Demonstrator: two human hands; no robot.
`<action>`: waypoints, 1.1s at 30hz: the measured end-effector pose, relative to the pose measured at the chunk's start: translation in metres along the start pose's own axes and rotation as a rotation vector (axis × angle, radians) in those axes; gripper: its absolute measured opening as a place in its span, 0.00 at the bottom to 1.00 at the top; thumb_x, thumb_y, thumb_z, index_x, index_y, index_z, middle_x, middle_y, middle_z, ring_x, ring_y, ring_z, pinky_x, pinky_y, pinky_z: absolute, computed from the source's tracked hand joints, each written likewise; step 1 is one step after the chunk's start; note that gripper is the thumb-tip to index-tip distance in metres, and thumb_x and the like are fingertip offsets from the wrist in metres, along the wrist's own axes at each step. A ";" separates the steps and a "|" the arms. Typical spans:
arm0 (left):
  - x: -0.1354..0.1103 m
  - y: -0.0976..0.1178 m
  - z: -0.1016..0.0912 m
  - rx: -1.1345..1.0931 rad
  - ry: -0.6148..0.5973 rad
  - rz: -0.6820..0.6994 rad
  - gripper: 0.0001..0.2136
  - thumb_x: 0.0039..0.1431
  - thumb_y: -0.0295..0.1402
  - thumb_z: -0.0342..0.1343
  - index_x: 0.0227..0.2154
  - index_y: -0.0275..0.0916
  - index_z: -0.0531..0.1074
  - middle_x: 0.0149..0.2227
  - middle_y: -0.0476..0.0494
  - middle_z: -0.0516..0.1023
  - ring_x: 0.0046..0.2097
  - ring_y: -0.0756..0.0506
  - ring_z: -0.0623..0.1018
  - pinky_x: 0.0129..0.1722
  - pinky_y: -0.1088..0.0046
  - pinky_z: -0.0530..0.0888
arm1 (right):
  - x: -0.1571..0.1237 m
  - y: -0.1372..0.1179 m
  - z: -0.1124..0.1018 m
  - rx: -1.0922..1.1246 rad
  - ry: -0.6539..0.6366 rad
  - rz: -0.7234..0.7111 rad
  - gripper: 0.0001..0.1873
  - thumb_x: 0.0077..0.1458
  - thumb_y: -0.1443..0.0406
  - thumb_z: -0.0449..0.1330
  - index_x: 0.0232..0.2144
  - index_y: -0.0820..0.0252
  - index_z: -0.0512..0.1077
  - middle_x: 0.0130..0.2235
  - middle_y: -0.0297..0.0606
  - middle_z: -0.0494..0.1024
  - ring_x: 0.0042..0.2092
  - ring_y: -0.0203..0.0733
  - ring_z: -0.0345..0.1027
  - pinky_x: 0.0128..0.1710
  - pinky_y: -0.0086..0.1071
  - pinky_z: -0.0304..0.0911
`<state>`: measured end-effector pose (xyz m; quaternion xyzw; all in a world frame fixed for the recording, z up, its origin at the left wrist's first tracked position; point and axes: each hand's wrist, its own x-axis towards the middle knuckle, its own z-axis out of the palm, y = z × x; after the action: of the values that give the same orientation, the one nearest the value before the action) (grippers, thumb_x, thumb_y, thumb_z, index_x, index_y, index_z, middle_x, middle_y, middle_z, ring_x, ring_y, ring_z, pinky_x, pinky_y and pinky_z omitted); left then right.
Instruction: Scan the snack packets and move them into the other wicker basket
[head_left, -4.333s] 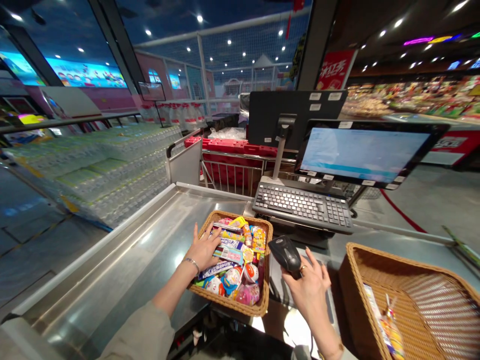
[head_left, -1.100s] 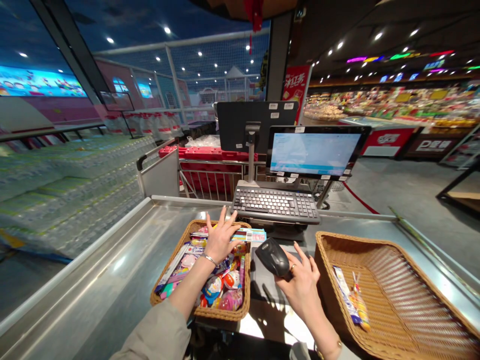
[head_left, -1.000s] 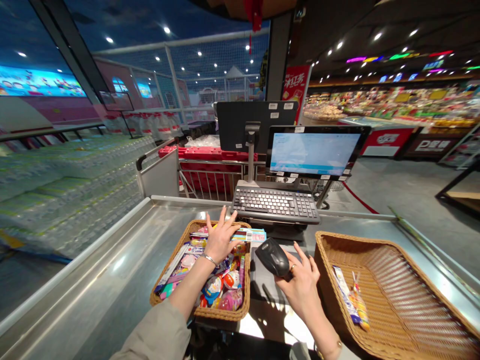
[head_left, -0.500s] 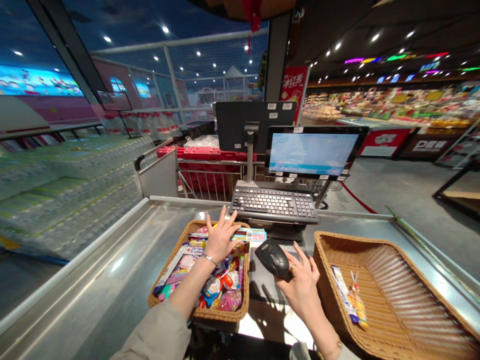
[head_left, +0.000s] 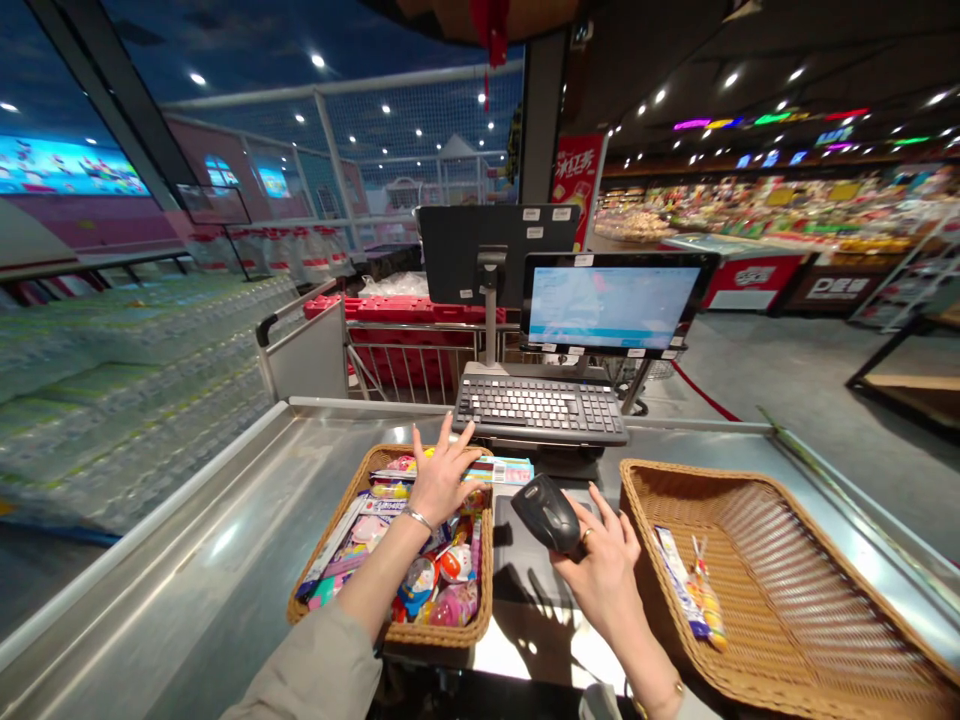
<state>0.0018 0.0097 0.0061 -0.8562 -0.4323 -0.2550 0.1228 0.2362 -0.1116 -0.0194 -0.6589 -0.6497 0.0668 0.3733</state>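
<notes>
Steel counter (head_left: pixel 240 560) spans the foreground, seen from above by the person working at it. On its right sits a large basket (head_left: pixel 795 580) of brown wicker. To the left, well apart from it, is a small basket (head_left: pixel 442 635), also wicker, filled with bright sweets (head_left: pixel 367 535).

Beyond the baskets stand a dark monitor (head_left: pixel 502 250), seen from behind, and a lit screen (head_left: pixel 611 303) facing the person, its text too blurred to read. Just in front of them lies a keyboard (head_left: pixel 538 405).

The left hand (head_left: pixel 444 482) is over the small basket, three fingers spread wide, thumb and forefinger pinching a blue packet (head_left: pixel 512 470). This juts past the basket's right rim, barcode showing. Between the baskets, the right hand (head_left: pixel 604 565) grips a black scanner (head_left: pixel 546 513), its outer fingers fanned loosely. The scanner is just beside the packet; whether they touch cannot be told.

Inside the large basket, near its left wall, a purple-and-white packet (head_left: pixel 681 580) lies next to a yellow sweet (head_left: pixel 707 603).
</notes>
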 end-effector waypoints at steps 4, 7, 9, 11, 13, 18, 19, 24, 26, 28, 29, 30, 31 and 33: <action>0.004 0.005 0.000 -0.014 -0.004 0.011 0.18 0.52 0.44 0.64 0.46 0.46 0.75 0.63 0.39 0.65 0.69 0.29 0.52 0.59 0.26 0.36 | -0.001 0.003 -0.003 -0.011 0.019 0.013 0.12 0.43 0.65 0.57 0.32 0.49 0.77 0.54 0.30 0.76 0.65 0.55 0.52 0.62 0.61 0.37; 0.008 0.008 0.001 -0.018 -0.008 0.023 0.19 0.52 0.45 0.63 0.47 0.47 0.75 0.63 0.39 0.65 0.69 0.29 0.52 0.59 0.25 0.36 | -0.002 0.007 -0.005 -0.024 0.041 0.019 0.14 0.44 0.65 0.57 0.34 0.49 0.77 0.54 0.32 0.76 0.65 0.55 0.52 0.62 0.61 0.39; 0.010 0.010 0.002 -0.022 -0.007 0.032 0.19 0.52 0.45 0.63 0.47 0.47 0.75 0.63 0.39 0.65 0.69 0.29 0.52 0.59 0.25 0.36 | -0.003 0.009 -0.006 -0.036 0.059 0.016 0.14 0.44 0.65 0.58 0.36 0.49 0.77 0.54 0.32 0.76 0.65 0.55 0.53 0.61 0.61 0.40; 0.012 0.013 0.002 -0.029 -0.004 0.042 0.19 0.53 0.45 0.63 0.47 0.46 0.75 0.63 0.39 0.65 0.68 0.29 0.53 0.59 0.26 0.35 | -0.004 0.011 -0.007 -0.049 0.080 0.010 0.15 0.44 0.65 0.58 0.36 0.49 0.77 0.54 0.32 0.76 0.65 0.55 0.53 0.61 0.61 0.40; 0.015 0.016 0.003 -0.036 0.001 0.052 0.19 0.53 0.45 0.63 0.47 0.46 0.75 0.63 0.40 0.65 0.68 0.29 0.53 0.59 0.26 0.35 | -0.005 0.014 -0.009 -0.062 0.103 0.005 0.15 0.45 0.65 0.57 0.37 0.50 0.77 0.54 0.34 0.76 0.65 0.55 0.53 0.61 0.61 0.40; 0.023 0.024 0.007 -0.043 0.010 0.090 0.17 0.55 0.41 0.62 0.47 0.46 0.75 0.63 0.39 0.66 0.69 0.30 0.52 0.60 0.27 0.35 | -0.008 0.020 -0.016 -0.090 0.129 0.017 0.17 0.46 0.64 0.57 0.40 0.50 0.76 0.54 0.36 0.76 0.64 0.55 0.54 0.61 0.59 0.42; 0.024 0.025 0.008 -0.045 0.009 0.097 0.16 0.55 0.41 0.61 0.47 0.45 0.74 0.63 0.39 0.65 0.69 0.30 0.52 0.60 0.27 0.35 | -0.008 0.022 -0.017 -0.093 0.128 0.025 0.17 0.46 0.64 0.57 0.41 0.50 0.76 0.54 0.36 0.76 0.65 0.56 0.53 0.61 0.59 0.42; 0.033 0.035 0.011 -0.065 0.012 0.134 0.17 0.55 0.41 0.62 0.47 0.46 0.75 0.63 0.38 0.65 0.69 0.30 0.51 0.60 0.27 0.35 | -0.011 0.032 -0.024 -0.130 0.181 0.040 0.16 0.48 0.62 0.57 0.41 0.50 0.76 0.54 0.38 0.75 0.64 0.56 0.55 0.61 0.60 0.41; 0.037 0.039 0.012 -0.072 0.013 0.143 0.18 0.53 0.42 0.63 0.47 0.46 0.75 0.63 0.38 0.65 0.69 0.30 0.51 0.60 0.27 0.35 | -0.013 0.035 -0.027 -0.146 0.199 0.040 0.17 0.48 0.62 0.58 0.43 0.50 0.75 0.54 0.38 0.75 0.63 0.56 0.55 0.61 0.59 0.42; 0.041 0.043 0.012 -0.079 0.011 0.152 0.19 0.53 0.43 0.63 0.47 0.46 0.75 0.63 0.39 0.65 0.69 0.30 0.51 0.60 0.27 0.35 | -0.013 0.038 -0.030 -0.154 0.205 0.055 0.17 0.48 0.62 0.58 0.43 0.49 0.75 0.53 0.37 0.76 0.64 0.55 0.55 0.61 0.59 0.42; 0.042 0.045 0.013 -0.082 0.010 0.157 0.19 0.53 0.43 0.63 0.48 0.46 0.74 0.63 0.39 0.65 0.69 0.30 0.52 0.60 0.27 0.35 | -0.014 0.040 -0.031 -0.153 0.208 0.066 0.17 0.48 0.62 0.58 0.42 0.49 0.75 0.53 0.36 0.76 0.64 0.55 0.55 0.61 0.59 0.41; 0.044 0.047 0.014 -0.084 0.008 0.163 0.18 0.54 0.43 0.63 0.48 0.46 0.74 0.63 0.39 0.65 0.69 0.30 0.52 0.60 0.27 0.35 | -0.014 0.041 -0.032 -0.150 0.215 0.077 0.16 0.48 0.62 0.58 0.42 0.49 0.76 0.53 0.36 0.76 0.64 0.55 0.55 0.61 0.59 0.41; 0.046 0.049 0.015 -0.085 0.006 0.169 0.18 0.54 0.43 0.62 0.48 0.46 0.74 0.63 0.39 0.65 0.69 0.30 0.52 0.60 0.27 0.35 | -0.014 0.043 -0.033 -0.147 0.228 0.088 0.16 0.48 0.61 0.58 0.41 0.49 0.76 0.53 0.36 0.77 0.64 0.55 0.55 0.61 0.59 0.40; 0.049 0.053 0.017 -0.088 0.002 0.181 0.18 0.55 0.44 0.61 0.48 0.47 0.74 0.64 0.40 0.65 0.69 0.30 0.51 0.60 0.28 0.35 | -0.015 0.046 -0.036 -0.138 0.248 0.106 0.16 0.47 0.61 0.59 0.41 0.49 0.76 0.52 0.36 0.77 0.63 0.55 0.56 0.61 0.60 0.40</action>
<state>0.0739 0.0185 0.0188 -0.8961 -0.3413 -0.2623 0.1083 0.2916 -0.1341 -0.0265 -0.7196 -0.5659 -0.0402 0.4004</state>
